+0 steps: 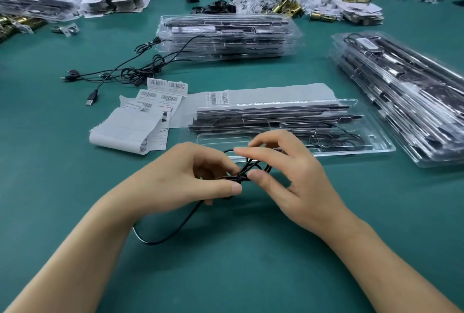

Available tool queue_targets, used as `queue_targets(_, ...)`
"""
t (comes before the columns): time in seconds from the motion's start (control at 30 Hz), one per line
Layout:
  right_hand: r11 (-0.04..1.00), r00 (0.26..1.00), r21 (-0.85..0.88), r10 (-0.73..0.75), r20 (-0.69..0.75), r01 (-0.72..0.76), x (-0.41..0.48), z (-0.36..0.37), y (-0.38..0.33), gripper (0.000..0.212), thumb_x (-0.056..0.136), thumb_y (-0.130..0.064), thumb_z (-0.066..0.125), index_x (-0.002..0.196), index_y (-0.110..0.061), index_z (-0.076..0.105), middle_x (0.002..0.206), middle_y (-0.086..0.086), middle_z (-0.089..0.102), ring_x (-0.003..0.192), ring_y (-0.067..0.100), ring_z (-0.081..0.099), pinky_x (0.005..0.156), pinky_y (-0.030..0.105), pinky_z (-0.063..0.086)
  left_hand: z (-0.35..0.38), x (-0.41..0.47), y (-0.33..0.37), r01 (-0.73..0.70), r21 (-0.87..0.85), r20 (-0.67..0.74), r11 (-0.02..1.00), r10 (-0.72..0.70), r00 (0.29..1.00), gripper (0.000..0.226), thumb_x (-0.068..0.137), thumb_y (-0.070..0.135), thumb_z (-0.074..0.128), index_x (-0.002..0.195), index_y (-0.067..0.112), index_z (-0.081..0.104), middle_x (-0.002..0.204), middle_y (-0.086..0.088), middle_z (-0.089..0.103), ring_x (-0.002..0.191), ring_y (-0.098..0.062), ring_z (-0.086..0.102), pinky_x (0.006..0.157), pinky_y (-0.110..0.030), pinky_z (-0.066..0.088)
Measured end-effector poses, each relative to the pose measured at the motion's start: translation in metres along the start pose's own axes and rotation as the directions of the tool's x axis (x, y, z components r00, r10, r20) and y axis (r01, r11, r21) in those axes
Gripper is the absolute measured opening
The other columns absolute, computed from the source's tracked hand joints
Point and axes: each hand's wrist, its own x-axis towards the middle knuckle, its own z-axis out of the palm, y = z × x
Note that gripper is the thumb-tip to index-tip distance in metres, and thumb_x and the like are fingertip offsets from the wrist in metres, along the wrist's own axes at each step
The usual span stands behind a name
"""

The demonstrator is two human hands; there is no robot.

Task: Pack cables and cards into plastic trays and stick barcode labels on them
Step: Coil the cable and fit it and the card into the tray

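- While bunched into loops over the near middle of the green table (226, 275), the black cable (247, 170) is held between both hands, its tail trailing near and left onto the table.
- It is gripped by the curled left hand (190, 177) and pinched by thumb and forefinger of the right hand (288, 174).
- Just beyond, a clear plastic tray (351, 155) is laid, barcode labels (173, 86) to its left.

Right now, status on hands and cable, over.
Left hand and right hand both pinch the black cable, part coiled. Cable not yet in the open tray just beyond. Nothing between them.
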Motion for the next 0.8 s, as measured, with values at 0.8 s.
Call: queue_targets(0.8, 0.993, 0.991, -0.026, -0.113, 0.071, 0.115, 0.033, 0.004, 0.001, 0.012, 0.09, -0.021, 0.076, 0.099, -0.013, 0.077, 0.091, -0.006, 0.07, 0.086, 0.013, 0.06, 0.08, 0.028, 0.049, -0.024, -0.008, -0.002, -0.111, 0.215, -0.14, 0.97, 0.143, 0.98, 0.033, 0.078, 0.058, 0.071, 0.106, 0.04, 0.073, 0.112, 0.014, 0.074, 0.098, -0.013, 0.069, 0.078, -0.043, 0.056)
